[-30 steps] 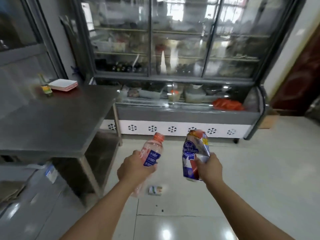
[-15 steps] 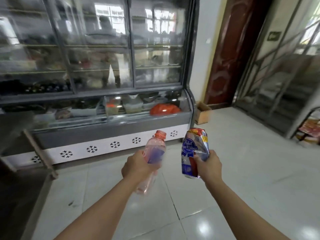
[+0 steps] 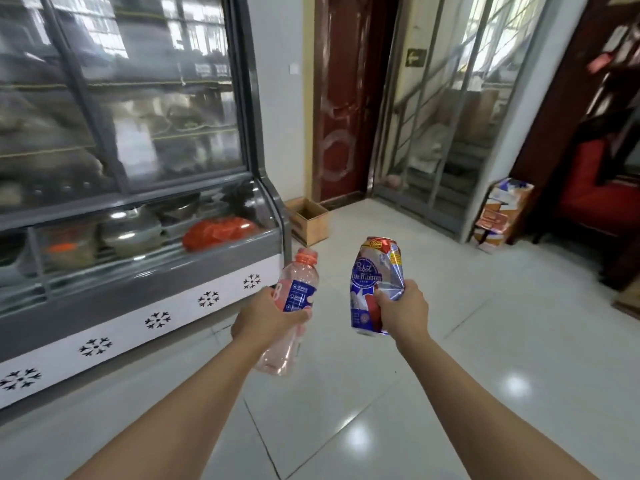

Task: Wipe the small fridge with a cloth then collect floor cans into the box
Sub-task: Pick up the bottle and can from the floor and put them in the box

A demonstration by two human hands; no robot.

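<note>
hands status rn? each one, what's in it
Left hand: closed round the pink bottle, held at its middle.
Right hand: closed round the dented can, held near its lower half.

A restaurant or shop back room: glass-door display fridge (image 3: 121, 150) of food, tiled floor (image 3: 485, 358), cardboard boxes (image 3: 310, 221).

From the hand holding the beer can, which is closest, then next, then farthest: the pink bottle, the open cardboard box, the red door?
1. Pink bottle: just left of the right hand, held in the left hand.
2. Open cardboard box: on the floor ahead, beside the display fridge's end.
3. Red door: behind the box, in the far wall.
</note>
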